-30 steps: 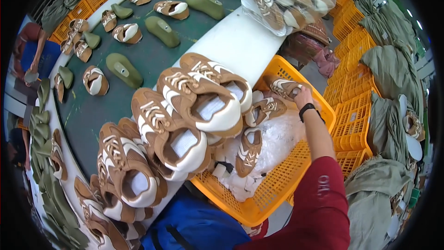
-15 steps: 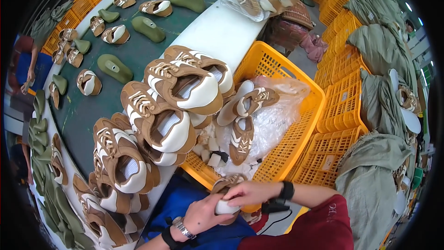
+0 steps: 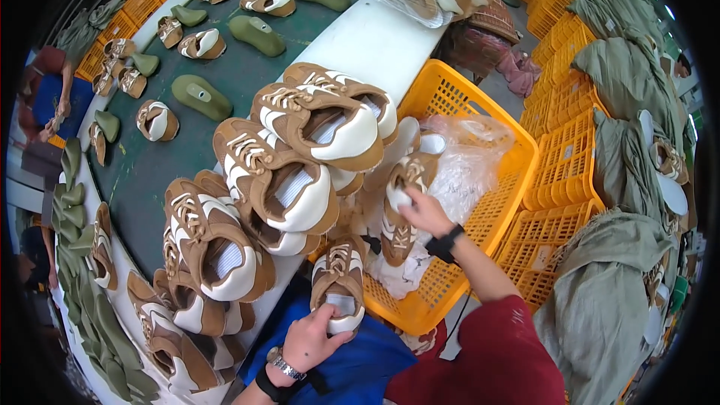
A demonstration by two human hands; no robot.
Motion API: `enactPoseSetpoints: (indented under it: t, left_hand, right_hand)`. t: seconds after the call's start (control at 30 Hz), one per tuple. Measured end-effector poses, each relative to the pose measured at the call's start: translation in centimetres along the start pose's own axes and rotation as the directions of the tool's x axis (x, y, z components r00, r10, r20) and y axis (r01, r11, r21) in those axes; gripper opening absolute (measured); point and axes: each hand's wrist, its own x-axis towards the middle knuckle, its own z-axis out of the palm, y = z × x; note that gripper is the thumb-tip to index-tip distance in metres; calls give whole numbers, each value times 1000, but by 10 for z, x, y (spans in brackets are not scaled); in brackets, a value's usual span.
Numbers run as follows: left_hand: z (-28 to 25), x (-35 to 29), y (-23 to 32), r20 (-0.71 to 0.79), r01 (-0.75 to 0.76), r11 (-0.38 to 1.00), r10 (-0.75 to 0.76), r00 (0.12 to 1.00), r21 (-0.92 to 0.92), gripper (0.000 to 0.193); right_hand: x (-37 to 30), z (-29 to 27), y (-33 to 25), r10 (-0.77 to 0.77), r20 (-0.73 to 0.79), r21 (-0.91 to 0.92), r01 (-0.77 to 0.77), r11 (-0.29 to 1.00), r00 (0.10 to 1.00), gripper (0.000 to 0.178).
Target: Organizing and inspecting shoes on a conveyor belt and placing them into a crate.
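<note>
A brown and white lace-up sneaker (image 3: 339, 279) with a pale insert inside is in my left hand (image 3: 315, 339); the fingers and thumb close round its white heel. My right hand (image 3: 427, 215) reaches into the yellow basket (image 3: 517, 180) and grips another brown and white sneaker (image 3: 409, 171) at its heel end; the fingertips are partly blurred. Under that hand lies a further sneaker (image 3: 397, 240), toe toward me. Clear plastic bags (image 3: 469, 157) fill much of the basket around these shoes.
Sneakers stand stacked (image 3: 292, 187) along the white table edge (image 3: 352, 37) to my left. Green shoe lasts (image 3: 202, 97) and more shoes lie on the dark green surface (image 3: 124, 195). Yellow crates (image 3: 559, 172) and grey-green cloths (image 3: 600, 285) line the right. A co-worker's arm (image 3: 64, 97) shows far left.
My right hand has left the sneaker in front of me and moved up into the basket, onto a shoe that has turned. My left hand still holds its sneaker, now tipped more upright.
</note>
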Motion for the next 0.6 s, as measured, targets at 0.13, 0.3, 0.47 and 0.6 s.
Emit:
enactPoseSetpoints:
  t: [0.13, 0.3, 0.47, 0.6]
  left_hand:
    - [-1, 1, 16, 131, 26, 989, -45, 990, 143, 63]
    - [0, -1, 4, 277, -106, 992, 85, 957, 62, 54]
    - [-7, -2, 6, 271, -16, 995, -12, 963, 102, 40]
    - [-12, 4, 5, 238, 94, 995, -101, 966, 38, 44]
  right_hand:
    - [-114, -30, -96, -488, 252, 19, 500, 866, 836, 35]
    - [-141, -11, -129, -590, 410, 292, 513, 808, 696, 33]
    - [-9, -9, -56, -218, 502, 701, -247, 669, 837, 23]
    - [112, 26, 84, 592, 125, 584, -541, 605, 796, 43]
